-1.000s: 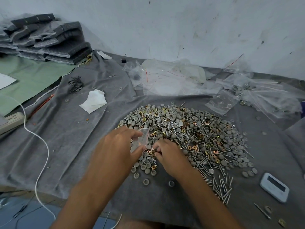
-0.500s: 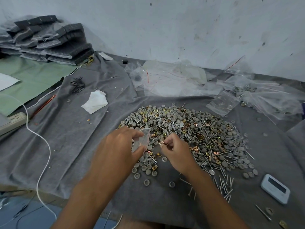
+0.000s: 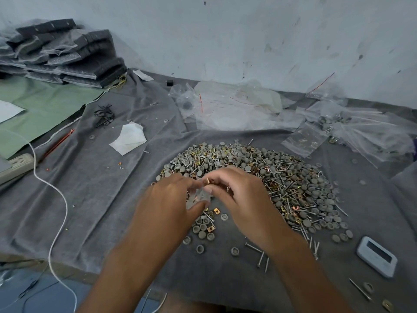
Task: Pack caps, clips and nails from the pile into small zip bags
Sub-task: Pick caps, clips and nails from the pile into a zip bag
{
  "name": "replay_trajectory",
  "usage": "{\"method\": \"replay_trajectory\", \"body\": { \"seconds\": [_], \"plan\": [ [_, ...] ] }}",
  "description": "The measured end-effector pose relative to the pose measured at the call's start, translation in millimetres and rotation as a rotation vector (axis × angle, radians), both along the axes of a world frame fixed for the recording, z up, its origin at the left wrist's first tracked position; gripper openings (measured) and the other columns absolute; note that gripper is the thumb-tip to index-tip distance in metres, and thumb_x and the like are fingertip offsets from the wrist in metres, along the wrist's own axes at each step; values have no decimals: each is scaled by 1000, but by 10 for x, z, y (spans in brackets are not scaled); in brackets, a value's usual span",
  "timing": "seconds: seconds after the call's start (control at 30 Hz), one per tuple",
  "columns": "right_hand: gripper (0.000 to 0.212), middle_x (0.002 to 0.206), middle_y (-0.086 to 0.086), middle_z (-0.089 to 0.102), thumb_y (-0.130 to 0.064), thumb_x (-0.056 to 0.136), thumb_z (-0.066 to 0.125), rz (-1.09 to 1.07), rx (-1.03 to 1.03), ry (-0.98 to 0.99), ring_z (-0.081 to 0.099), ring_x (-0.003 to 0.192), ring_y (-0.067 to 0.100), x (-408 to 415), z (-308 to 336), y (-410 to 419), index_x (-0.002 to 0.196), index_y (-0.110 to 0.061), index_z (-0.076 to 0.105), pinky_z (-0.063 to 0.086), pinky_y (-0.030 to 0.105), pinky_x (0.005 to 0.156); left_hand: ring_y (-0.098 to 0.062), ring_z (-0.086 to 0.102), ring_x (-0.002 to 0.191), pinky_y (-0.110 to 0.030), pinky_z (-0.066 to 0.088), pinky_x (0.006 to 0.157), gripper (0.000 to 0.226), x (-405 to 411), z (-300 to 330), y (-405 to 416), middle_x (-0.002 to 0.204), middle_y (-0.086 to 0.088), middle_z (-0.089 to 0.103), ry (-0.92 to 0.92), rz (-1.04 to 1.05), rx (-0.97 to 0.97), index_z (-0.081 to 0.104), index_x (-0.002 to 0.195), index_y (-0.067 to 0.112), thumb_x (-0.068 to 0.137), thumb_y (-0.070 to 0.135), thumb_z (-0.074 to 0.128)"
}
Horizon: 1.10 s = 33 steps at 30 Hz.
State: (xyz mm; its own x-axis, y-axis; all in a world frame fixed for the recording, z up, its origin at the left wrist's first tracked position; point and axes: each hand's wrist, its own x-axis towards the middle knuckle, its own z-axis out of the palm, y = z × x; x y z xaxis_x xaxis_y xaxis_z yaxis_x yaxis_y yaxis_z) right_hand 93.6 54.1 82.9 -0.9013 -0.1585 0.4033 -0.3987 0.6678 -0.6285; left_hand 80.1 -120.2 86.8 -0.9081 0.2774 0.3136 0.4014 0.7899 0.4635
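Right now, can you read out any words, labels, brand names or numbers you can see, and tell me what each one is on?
No text can be read here.
White device: its dark screen shows no legible digits.
Power strip: any marking is too small to read.
Packaged dark items: any labels are too blurred.

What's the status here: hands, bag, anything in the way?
Left hand grips small zip bag. Right hand pinches brass clips at bag mouth. Pile just behind; nothing blocking.

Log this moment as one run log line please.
left hand holds small zip bag | right hand pinches brass clip at bag mouth | pile behind
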Motion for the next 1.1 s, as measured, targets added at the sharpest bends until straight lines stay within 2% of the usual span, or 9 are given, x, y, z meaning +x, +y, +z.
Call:
{"method": "replay_trajectory", "body": {
  "seconds": [0.13, 0.23, 0.47, 0.63, 0.7, 0.8, 0.9, 1.0, 1.1],
  "plan": [
    [30, 109, -5, 62, -31, 94, 65, -13, 264, -51, 60, 98, 11, -42, 109, -51, 122, -22, 69, 50, 28, 84, -6, 52, 78, -27, 37, 67, 33, -4, 5, 5, 91, 16, 61, -14, 7, -6, 70, 108, 34, 78, 47, 76],
    [34, 111, -5, 61, -35, 95, 64, -19, 343, -121, 59, 101, 12, -99, 141, -49, 126, -23, 67, 50, 31, 88, -4, 53, 79, -26, 41, 69, 35, -8, 12, 0, 92, 17, 61, -21, -2, 23, 70, 110, 35, 78, 47, 75],
    [29, 95, -8, 68, -37, 86, 76, -19, 234, -114, 63, 85, 7, -95, 99, -8, 113, -27, 74, 55, 32, 78, -9, 60, 84, -29, 47, 74, 34, 2, 27, -1, 94, 12, 68, -14, -2, 16, 74, 109, 31, 77, 44, 78],
    [27, 79, -21, 64, -26, 77, 86, -64, -18, -105, 64, 80, -8, -50, 74, -22, 98, -29, 68, 48, 6, 69, -6, 57, 83, -27, 43, 71, 33, 15, 37, 14, 94, 15, 66, -12, 4, -3, 73, 108, 32, 78, 45, 76],
    [29, 80, -24, 64, -21, 77, 85, -73, -56, -78, 64, 83, -11, -49, 75, -42, 96, -29, 66, 46, 2, 70, -5, 56, 81, -25, 41, 68, 31, 27, 37, 28, 93, 15, 66, -7, 5, 2, 73, 107, 32, 79, 45, 77],
    [20, 88, -19, 71, -18, 83, 80, -41, -89, -64, 66, 86, -11, -46, 74, -55, 98, -23, 69, 48, 3, 75, -7, 59, 81, -26, 42, 67, 30, 37, 36, 38, 92, 14, 67, 9, 17, 22, 73, 106, 30, 81, 46, 75],
    [15, 94, -16, 75, -19, 89, 75, -15, -153, -108, 68, 87, -10, -29, 54, -45, 102, -21, 70, 47, 4, 72, -8, 60, 79, -31, 47, 68, 32, 28, 32, 20, 91, 13, 68, 24, 32, 39, 74, 106, 30, 81, 49, 73],
    [13, 92, -21, 74, -23, 89, 76, -19, -267, -181, 68, 87, -9, -17, 24, -44, 99, -26, 69, 46, 5, 73, -10, 61, 75, -33, 50, 66, 30, 17, 30, 17, 87, 12, 69, 68, 43, 47, 76, 100, 29, 81, 52, 71],
    [13, 96, -25, 71, -30, 87, 76, -56, -318, -262, 66, 91, -9, -29, -27, -42, 93, -36, 66, 47, 8, 77, -2, 54, 68, -24, 39, 58, 25, 7, 19, 31, 83, 16, 69, 82, 58, 43, 76, 93, 33, 83, 53, 67]
  ]
}}
